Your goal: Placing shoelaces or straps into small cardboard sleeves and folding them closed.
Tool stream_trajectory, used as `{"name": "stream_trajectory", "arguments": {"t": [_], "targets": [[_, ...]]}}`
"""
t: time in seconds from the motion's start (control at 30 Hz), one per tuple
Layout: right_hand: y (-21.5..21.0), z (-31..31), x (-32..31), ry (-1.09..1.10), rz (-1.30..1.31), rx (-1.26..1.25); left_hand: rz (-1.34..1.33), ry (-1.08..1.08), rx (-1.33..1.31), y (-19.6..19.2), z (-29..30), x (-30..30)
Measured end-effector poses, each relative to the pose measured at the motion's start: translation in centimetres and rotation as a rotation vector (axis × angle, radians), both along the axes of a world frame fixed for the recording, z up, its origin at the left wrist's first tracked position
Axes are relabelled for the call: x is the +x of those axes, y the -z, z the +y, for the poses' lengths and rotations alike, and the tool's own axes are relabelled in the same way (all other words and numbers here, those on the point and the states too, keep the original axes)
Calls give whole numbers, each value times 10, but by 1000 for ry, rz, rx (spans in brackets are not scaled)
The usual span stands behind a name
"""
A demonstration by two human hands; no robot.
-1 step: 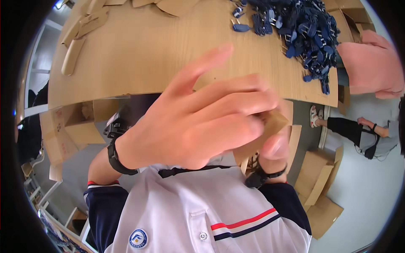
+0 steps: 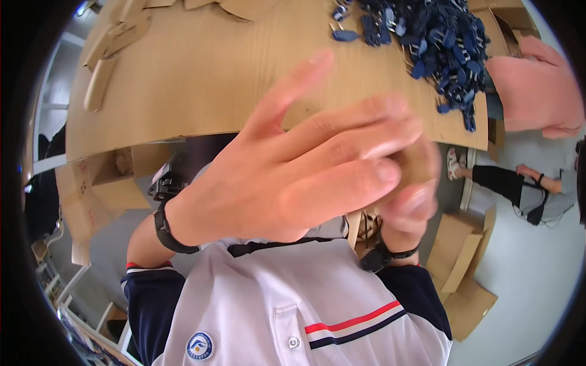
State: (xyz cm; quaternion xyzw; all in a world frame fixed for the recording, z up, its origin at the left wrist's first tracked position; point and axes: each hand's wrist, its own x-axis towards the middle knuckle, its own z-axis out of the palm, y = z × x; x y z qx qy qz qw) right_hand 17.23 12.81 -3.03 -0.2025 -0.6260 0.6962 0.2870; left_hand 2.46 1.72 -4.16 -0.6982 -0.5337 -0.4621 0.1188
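My left hand (image 2: 305, 174) reaches across the middle, its thumb stuck out away from the other fingers. Those fingers lie long and slightly bent over a small folded piece of brown cardboard (image 2: 417, 166), mostly hidden behind them. On the far side of it is my right hand (image 2: 415, 198), blurred by motion, closed round the cardboard with its thumb below. Both hands are held in the air in front of my chest, near the table's front edge.
On the wooden table (image 2: 201, 79), a heap of dark blue plugs with cords (image 2: 448, 55) lies at the far right. Flattened cardboard pieces (image 2: 125, 33) lie far left. Open cartons (image 2: 455, 250) stand on the floor at both sides. Other people (image 2: 534, 88) are at the right.
My hands have shifted slightly to the right. The left fingers reach further over the cardboard, which shows less than before.
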Motion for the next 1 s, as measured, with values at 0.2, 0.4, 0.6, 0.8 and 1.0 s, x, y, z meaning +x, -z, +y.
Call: {"name": "stream_trajectory", "arguments": {"t": [0.2, 0.4, 0.6, 0.8, 1.0], "targets": [[62, 118, 128, 892, -186, 1086, -131, -257, -375, 3, -13, -39], [160, 99, 209, 762, -1176, 955, -127, -521, -457, 34, -44, -48], [30, 104, 51, 312, -371, 961, -295, -420, -439, 44, -38, -47], [17, 136, -103, -264, -266, 1371, -270, -446, -572, 2, -59, -41], [-6, 115, -118, -208, -347, 1277, -609, -195, -439, -24, -74, -38]]}}
